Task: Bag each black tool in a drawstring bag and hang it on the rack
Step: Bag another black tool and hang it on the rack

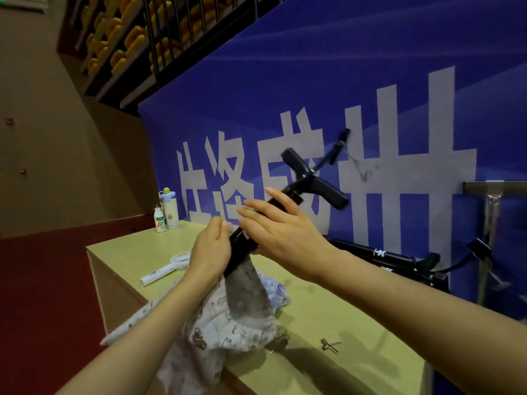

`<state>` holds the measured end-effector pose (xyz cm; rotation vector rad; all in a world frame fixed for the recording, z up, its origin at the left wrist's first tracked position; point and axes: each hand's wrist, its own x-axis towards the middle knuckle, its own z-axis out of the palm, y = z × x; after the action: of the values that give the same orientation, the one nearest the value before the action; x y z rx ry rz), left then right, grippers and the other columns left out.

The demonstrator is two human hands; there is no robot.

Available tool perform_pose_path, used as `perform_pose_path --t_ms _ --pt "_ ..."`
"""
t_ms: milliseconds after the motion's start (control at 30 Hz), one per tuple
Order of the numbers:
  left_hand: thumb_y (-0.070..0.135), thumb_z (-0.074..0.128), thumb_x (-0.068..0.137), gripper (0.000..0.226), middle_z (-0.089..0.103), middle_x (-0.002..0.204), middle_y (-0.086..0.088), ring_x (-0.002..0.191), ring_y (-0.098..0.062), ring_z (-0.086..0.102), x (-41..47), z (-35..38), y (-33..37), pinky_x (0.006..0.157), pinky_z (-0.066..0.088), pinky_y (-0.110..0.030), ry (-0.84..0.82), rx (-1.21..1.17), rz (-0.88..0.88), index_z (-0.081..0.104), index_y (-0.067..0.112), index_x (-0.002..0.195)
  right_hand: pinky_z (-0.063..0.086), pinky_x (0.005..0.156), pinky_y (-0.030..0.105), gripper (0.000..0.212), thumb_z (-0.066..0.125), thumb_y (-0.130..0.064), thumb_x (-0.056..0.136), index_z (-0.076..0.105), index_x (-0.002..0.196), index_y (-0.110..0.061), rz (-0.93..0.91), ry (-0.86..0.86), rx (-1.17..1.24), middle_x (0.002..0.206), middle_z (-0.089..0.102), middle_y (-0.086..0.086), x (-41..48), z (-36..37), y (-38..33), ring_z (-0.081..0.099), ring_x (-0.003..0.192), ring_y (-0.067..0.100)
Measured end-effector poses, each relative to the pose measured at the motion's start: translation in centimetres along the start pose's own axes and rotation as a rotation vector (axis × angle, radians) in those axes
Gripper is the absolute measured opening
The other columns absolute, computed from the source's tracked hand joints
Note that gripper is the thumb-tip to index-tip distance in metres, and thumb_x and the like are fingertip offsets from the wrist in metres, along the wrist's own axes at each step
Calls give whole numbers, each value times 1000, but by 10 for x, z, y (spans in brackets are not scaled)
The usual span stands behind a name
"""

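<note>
A black tool with a T-shaped handle and a thin hose slants up to the right, above the table. Its lower end sits inside a pale patterned drawstring bag that hangs down onto the table. My left hand grips the bag's mouth against the tool's barrel. My right hand lies over the barrel just above it, fingers spread and pointing left. More black tools lie at the back of the table against the banner. A metal rack stands at the right edge.
The yellow-green table carries a white hand fan, a small drink bottle, a pale flask and small metal needles. A blue banner rises behind it. Red floor lies to the left.
</note>
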<state>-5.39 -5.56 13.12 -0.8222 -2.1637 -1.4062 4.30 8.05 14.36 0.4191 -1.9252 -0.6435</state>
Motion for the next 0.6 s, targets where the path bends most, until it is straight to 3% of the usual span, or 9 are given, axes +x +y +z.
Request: perform_pose_path --t_ms 100,167,233,333,367,433,500,533,600 --pt "16 34 98 27 55 81 -12 81 -28 49 1 -2 -2 67 36 -36 72 -117 -122 51 -2 86 12 117 42 35 42 -32 90 59 114 -15 4 12 26 133 59 2 9 -4 -5 42 135 20" --pt "16 35 97 31 61 93 -22 88 -33 55 6 -4 -7 75 42 -40 91 -180 -212 57 -6 95 14 117 42 35 46 -35 88 57 115 -16 54 24 43 138 55 1 14 -2 -7 39 138 19" --pt "18 38 95 31 64 98 -24 90 -34 59 12 -7 -14 79 45 -41 83 -250 -301 62 -3 96 16 116 41 34 57 -33 86 57 117 -17 223 90 160 141 51 0 19 0 -11 38 138 17" --pt "21 46 89 28 68 93 -20 88 -35 65 21 -9 -34 82 51 -43 34 -310 -460 67 4 91 28 110 34 41 61 -32 88 50 125 -17 587 132 549 143 45 0 24 -6 -25 39 134 15" --pt "19 47 88 25 67 89 -19 82 -34 64 21 -11 -38 78 51 -40 22 -327 -506 67 3 88 34 108 33 44 59 -35 90 48 127 -16 684 64 710 142 44 -1 24 -7 -30 41 132 15" --pt "11 46 88 23 61 82 -21 72 -29 57 15 -17 -31 68 44 -33 -3 -334 -564 66 0 86 45 98 37 55 58 -48 87 45 129 -15 803 -257 937 134 49 -1 19 -3 -41 51 119 17" --pt "4 43 89 25 59 79 -21 69 -28 54 9 -21 -25 65 42 -29 -10 -364 -564 67 -4 88 49 80 35 53 61 -50 83 55 115 -9 757 -633 942 111 59 6 11 6 -46 58 97 21" --pt "3 43 89 25 57 72 -18 63 -27 52 4 -24 -21 58 41 -26 -21 -372 -560 67 -3 84 46 70 32 38 62 -42 85 59 98 -7 737 -727 945 94 59 12 6 12 -47 56 85 23" --pt "3 41 89 24 51 63 -11 54 -22 45 0 -30 -18 47 36 -23 10 -408 -575 63 -1 78 41 56 28 24 57 -24 90 54 73 -8 860 -709 1119 71 50 12 1 13 -44 50 67 22"
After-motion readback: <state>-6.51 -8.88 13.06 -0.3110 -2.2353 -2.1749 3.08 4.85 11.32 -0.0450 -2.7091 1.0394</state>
